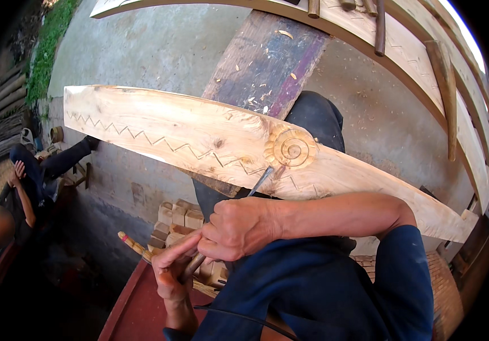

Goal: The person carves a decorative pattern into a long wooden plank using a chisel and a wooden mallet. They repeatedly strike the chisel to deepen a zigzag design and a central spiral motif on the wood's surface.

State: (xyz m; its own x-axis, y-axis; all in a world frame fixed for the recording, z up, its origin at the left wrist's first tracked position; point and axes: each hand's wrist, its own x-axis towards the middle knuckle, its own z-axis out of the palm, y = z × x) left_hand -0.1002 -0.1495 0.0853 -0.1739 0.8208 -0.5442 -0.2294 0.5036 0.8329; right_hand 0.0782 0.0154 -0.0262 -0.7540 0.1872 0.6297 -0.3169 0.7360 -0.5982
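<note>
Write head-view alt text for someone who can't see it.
Right hand grips a chisel, left hand at its handle, blade tip beside a spiral rosette carved on a long, pale, zigzag-lined plank. The plank lies across a worn board; another person sits at left.

No text, label, brand, number or sign can be read on any surface or object in this view.
</note>
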